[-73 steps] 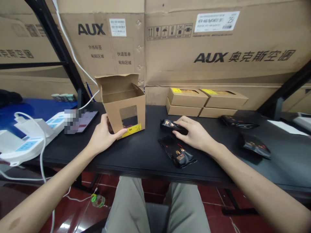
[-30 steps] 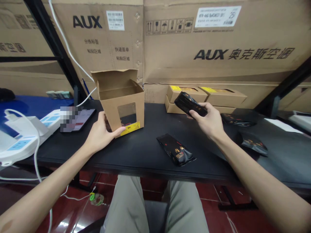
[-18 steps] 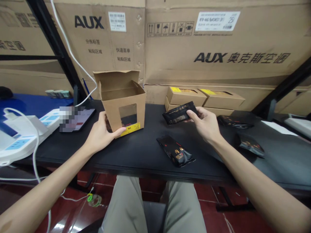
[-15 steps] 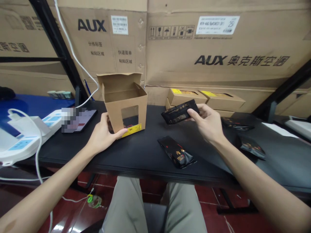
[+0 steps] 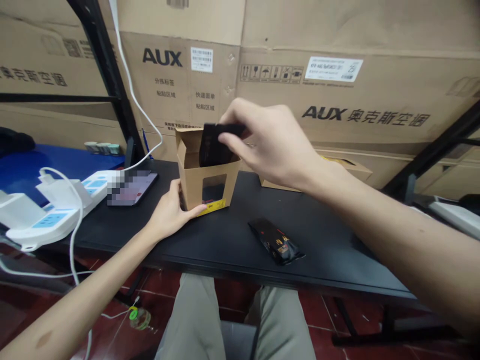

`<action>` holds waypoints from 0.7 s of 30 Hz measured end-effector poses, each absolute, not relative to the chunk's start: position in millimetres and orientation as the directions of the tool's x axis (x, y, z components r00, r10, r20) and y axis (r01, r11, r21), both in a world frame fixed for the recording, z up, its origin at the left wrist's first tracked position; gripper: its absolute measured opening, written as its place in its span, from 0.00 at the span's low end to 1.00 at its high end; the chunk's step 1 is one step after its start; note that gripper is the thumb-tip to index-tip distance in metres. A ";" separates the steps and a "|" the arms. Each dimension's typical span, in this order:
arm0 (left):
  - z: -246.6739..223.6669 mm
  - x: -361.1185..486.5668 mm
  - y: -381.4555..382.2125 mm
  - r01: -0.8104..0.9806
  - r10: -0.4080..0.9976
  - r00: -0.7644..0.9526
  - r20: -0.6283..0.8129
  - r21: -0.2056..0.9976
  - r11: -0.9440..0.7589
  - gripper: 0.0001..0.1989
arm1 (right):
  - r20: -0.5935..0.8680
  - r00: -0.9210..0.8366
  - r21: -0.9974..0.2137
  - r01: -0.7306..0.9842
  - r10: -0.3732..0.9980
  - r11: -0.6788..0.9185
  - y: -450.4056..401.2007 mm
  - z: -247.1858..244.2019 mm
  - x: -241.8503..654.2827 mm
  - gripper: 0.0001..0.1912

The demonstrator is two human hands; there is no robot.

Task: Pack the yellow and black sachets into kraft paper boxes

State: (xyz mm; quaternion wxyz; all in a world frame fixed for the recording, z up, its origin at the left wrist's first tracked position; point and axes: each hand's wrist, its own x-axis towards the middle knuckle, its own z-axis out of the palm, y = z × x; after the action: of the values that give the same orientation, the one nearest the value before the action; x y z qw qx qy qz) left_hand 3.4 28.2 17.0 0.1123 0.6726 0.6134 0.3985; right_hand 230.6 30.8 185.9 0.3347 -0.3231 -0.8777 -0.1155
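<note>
An open-topped brown cardboard box [image 5: 190,186] with a clear front window and a yellow label stands on the black table. My left hand [image 5: 174,210] grips its lower left side, thumb across the label. Over the box's mouth, my right hand [image 5: 266,137] pinches a black packet [image 5: 218,146] between thumb and fingers. The packet's lower end is inside the box, behind the front wall. Something dark shows through the window. Another black packet [image 5: 275,240] with gold and red print lies flat on the table, right of the box.
Left of the box are a phone [image 5: 137,189] and a white power strip [image 5: 56,217] with plugs and cables. More brown window boxes [image 5: 279,184] sit behind my right forearm. Large cardboard cartons [image 5: 333,95] line the back.
My right hand has carried the black packet left and up from the table's middle, tipping it upright into the box's opening. My left hand still holds the box. The view has shifted slightly.
</note>
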 end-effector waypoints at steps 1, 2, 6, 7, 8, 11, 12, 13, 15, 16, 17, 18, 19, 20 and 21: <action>16.1 3.1 28.5 0.733 0.914 -0.068 0.401 0.641 -0.227 0.38 | 0.596 -0.612 0.037 0.668 0.520 0.743 31.8 187.5 224.0 0.09; 15.3 2.9 28.9 0.728 0.913 -0.067 0.401 0.646 -0.230 0.39 | 0.536 -0.644 0.085 0.685 0.546 0.724 32.5 189.0 217.7 0.10; 13.0 2.3 29.5 0.699 0.921 -0.057 0.385 0.674 -0.239 0.40 | 0.367 -0.719 0.213 0.682 0.590 0.699 34.5 194.4 195.9 0.09; 12.9 2.2 29.5 0.695 0.922 -0.051 0.384 0.676 -0.243 0.40 | 0.329 -0.727 0.219 0.680 0.603 0.700 35.7 195.8 191.0 0.08; 12.9 2.2 29.5 0.694 0.921 -0.046 0.386 0.676 -0.249 0.40 | 0.298 -0.728 0.213 0.682 0.618 0.700 37.3 197.4 186.1 0.07; 13.9 2.5 29.4 0.689 0.921 -0.033 0.388 0.676 -0.260 0.39 | 0.206 -0.714 0.161 0.699 0.669 0.697 44.2 203.1 170.7 0.04; 14.4 2.7 29.3 0.689 0.921 -0.032 0.388 0.676 -0.262 0.39 | 0.155 -0.707 0.151 0.707 0.690 0.690 46.9 205.2 165.2 0.03; 14.9 2.8 29.2 0.690 0.921 -0.031 0.389 0.674 -0.262 0.39 | 0.091 -0.693 0.152 0.719 0.715 0.678 49.5 207.1 159.7 0.02; 15.5 3.0 29.0 0.698 0.919 -0.029 0.393 0.666 -0.263 0.40 | -0.060 -0.648 0.161 0.745 0.760 0.648 54.3 209.8 149.3 0.04; 15.5 3.0 29.0 0.703 0.918 -0.027 0.395 0.660 -0.264 0.40 | -0.124 -0.623 0.153 0.757 0.772 0.635 56.5 210.3 144.8 0.05; 15.2 2.8 29.0 0.708 0.917 -0.024 0.398 0.655 -0.266 0.41 | -0.170 -0.604 0.125 0.770 0.779 0.625 58.6 210.1 141.0 0.05; 14.8 2.6 29.2 0.711 0.916 -0.021 0.402 0.649 -0.269 0.41 | -0.206 -0.591 0.079 0.784 0.780 0.616 60.6 209.3 137.8 0.05; 14.2 2.4 29.4 0.713 0.914 -0.018 0.405 0.646 -0.272 0.41 | -0.241 -0.583 0.017 0.797 0.776 0.604 62.5 207.8 135.4 0.04; 13.6 2.2 29.8 0.712 0.912 -0.015 0.409 0.645 -0.277 0.41 | -0.284 -0.575 -0.050 0.808 0.767 0.587 64.3 206.0 133.6 0.04; 13.0 2.0 30.2 0.708 0.911 -0.013 0.411 0.647 -0.282 0.41 | -0.332 -0.565 -0.107 0.818 0.755 0.565 66.2 203.8 132.5 0.03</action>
State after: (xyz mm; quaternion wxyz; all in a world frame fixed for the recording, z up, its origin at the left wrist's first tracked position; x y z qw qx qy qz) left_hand 2.0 30.2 13.0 0.1257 0.6913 0.5858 0.4039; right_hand 132.5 66.2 203.8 -0.1252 -0.4492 -0.8757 0.1255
